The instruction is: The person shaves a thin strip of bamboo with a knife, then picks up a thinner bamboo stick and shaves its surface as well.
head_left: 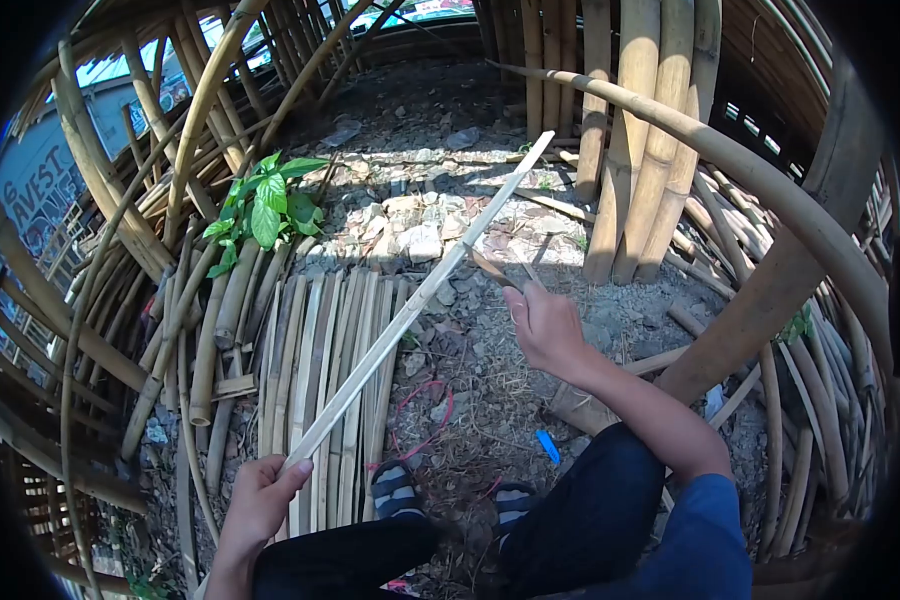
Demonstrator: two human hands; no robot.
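My left hand [255, 497] is closed around the lower end of a long, pale bamboo strip [398, 325]. The strip slants up and away to the right, its far end in the air over the rubble. My right hand [550, 325] is closed on a knife [488, 268], whose handle is hidden in my fingers. The dark blade reaches up to the strip a little beyond its middle and seems to meet its edge. Below the held strip, several split bamboo strips [315, 300] lie side by side on the ground, close to my left foot.
Thick bamboo posts [660, 140] stand at the back right, and a bent bamboo pole [730, 135] arches over the right side. Bamboo poles [232, 310] lie at left beside a leafy plant [267, 208]. A blue object [548, 447] and pink string [445, 405] lie on the stony ground.
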